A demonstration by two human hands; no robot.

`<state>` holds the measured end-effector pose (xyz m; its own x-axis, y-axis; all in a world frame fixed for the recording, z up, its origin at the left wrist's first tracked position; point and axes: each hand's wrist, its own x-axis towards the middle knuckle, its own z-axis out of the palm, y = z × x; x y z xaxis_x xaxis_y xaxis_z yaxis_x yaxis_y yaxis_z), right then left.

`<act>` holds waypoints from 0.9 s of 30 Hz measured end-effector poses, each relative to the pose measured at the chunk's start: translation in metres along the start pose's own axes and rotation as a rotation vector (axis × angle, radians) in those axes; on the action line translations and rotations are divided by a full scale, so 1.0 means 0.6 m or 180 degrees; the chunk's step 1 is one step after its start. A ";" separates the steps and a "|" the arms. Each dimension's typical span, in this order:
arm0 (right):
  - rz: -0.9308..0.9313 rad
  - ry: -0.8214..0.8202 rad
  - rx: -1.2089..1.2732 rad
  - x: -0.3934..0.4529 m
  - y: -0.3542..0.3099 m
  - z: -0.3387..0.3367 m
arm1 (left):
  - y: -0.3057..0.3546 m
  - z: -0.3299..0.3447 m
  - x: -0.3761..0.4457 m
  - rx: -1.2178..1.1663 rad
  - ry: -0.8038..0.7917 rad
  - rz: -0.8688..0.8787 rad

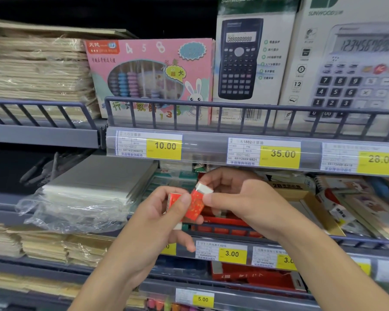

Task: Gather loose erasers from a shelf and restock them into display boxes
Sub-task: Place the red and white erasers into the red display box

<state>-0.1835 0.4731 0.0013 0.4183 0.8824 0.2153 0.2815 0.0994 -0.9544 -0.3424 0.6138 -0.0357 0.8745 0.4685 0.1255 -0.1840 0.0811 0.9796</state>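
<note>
Both hands meet in front of the middle shelf (234,237). We see the left hand (157,218) curled around a small stack of erasers (174,204) in red sleeves, thumb pressed on top. The right hand (238,198) pinches one more eraser (198,203) between thumb and fingers; its long axis runs diagonally, white end pointing up and to the right (red sleeve toward the left hand), touching the stack. Behind the hands sits a red display box (225,223). Above, we note a pink abacus box (151,79) and yellow price tags (164,149).
</note>
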 end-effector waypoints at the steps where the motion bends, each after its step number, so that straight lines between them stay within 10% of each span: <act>1: 0.0017 0.0040 0.0074 0.001 0.001 0.001 | 0.000 -0.001 0.000 -0.0020 -0.0008 0.0004; 8: 0.0018 0.0873 -0.0392 -0.006 0.002 0.026 | 0.001 0.009 0.004 0.0055 0.0147 0.0144; 18: -0.0484 0.0517 -0.1223 -0.024 -0.015 0.037 | 0.000 0.016 0.007 0.0024 0.0099 0.0333; 27: 0.0326 0.0593 -0.2571 -0.032 -0.015 -0.065 | -0.001 0.004 0.012 0.0212 0.0622 0.0177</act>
<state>-0.1603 0.4371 0.0140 0.5914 0.7716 0.2340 0.7373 -0.4000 -0.5444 -0.3352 0.6151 -0.0352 0.7590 0.6329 0.1530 -0.1938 -0.0048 0.9810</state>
